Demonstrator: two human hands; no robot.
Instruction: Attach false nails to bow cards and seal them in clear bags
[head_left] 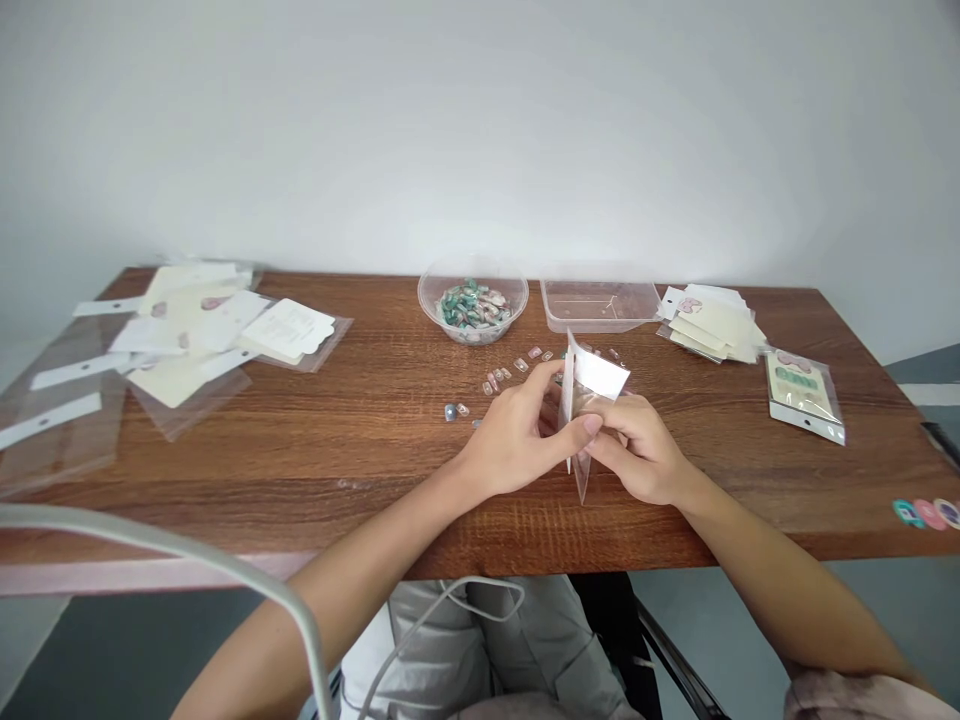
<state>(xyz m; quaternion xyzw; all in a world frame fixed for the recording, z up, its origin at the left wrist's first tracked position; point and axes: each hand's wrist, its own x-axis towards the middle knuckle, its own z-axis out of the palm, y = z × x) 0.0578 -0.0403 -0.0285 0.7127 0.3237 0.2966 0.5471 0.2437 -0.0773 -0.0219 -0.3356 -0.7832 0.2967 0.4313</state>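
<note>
Two hands working on one clear plastic bag (579, 475), right in the middle of the counter (300, 480)! The left hand (510, 435) is curled almost closed, its thumb pressed against the bag, while the right hand (637, 450) pinches the other side with its fingers bent in tight. The bag stands upright between them, with a white card (602, 375) showing at its top. At 11 o'clock from the hands, there's a round plastic bowl (472, 310) heaped with teal and pink press-on nails, and nearer in, loose nails (510, 368) are strewn across the wood. At 12 o'clock sits a clear rectangular tub (600, 305), and at 1 o'clock, a pile of cards and bags (709, 325). Over at 3 o'clock lies a filled packet (802, 397), and at 9 o'clock, a wider spread of cards and bags (195, 335). Coloured discs (926, 513) sit by the counter's edge at 4 o'clock.
</note>
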